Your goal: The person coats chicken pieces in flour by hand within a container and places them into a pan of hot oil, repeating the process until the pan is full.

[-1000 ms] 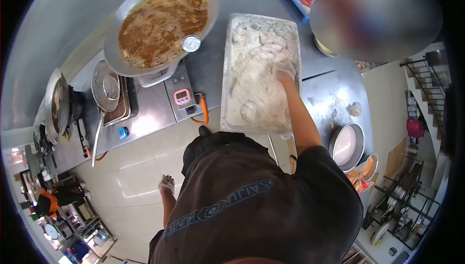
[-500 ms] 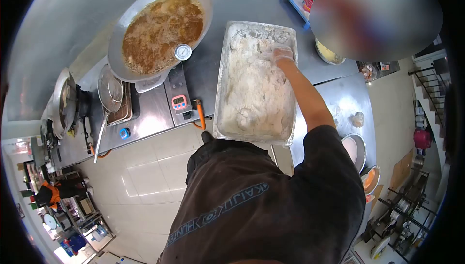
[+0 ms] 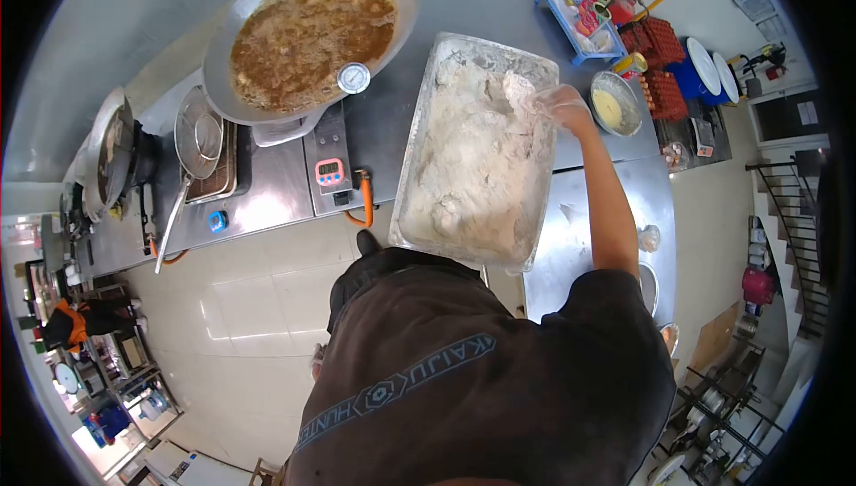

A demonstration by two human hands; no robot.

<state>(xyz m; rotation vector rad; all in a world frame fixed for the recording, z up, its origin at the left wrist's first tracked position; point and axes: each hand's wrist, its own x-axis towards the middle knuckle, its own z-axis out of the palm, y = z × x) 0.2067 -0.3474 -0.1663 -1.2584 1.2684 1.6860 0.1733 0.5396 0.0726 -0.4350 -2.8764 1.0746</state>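
Observation:
My right hand (image 3: 562,107), in a clear glove, is at the upper right rim of a large metal tray (image 3: 412,174) of white flour (image 3: 473,147). Its fingers are closed on a flour-coated piece (image 3: 520,92), which hangs over the flour. Low beside my body, over the floor, a small part of my left hand (image 3: 317,358) shows; its fingers are mostly hidden behind my shirt. Left of the tray, a wide pan (image 3: 218,67) holds bubbling brown oil, with a dial thermometer (image 3: 353,78) at its edge.
A pink timer (image 3: 330,172) and an orange hose (image 3: 366,201) lie near the counter's front edge. Strainers (image 3: 198,134) rest at the left. At the right are a bowl of yellow batter (image 3: 615,104), a blue basket (image 3: 580,29) and red egg trays (image 3: 662,94). A person (image 3: 76,324) stands far left.
My right hand has come up out of the flour and moved right, to the tray's rim, with a coated piece. My left hand, visible a second ago, went out of view and partly shows again.

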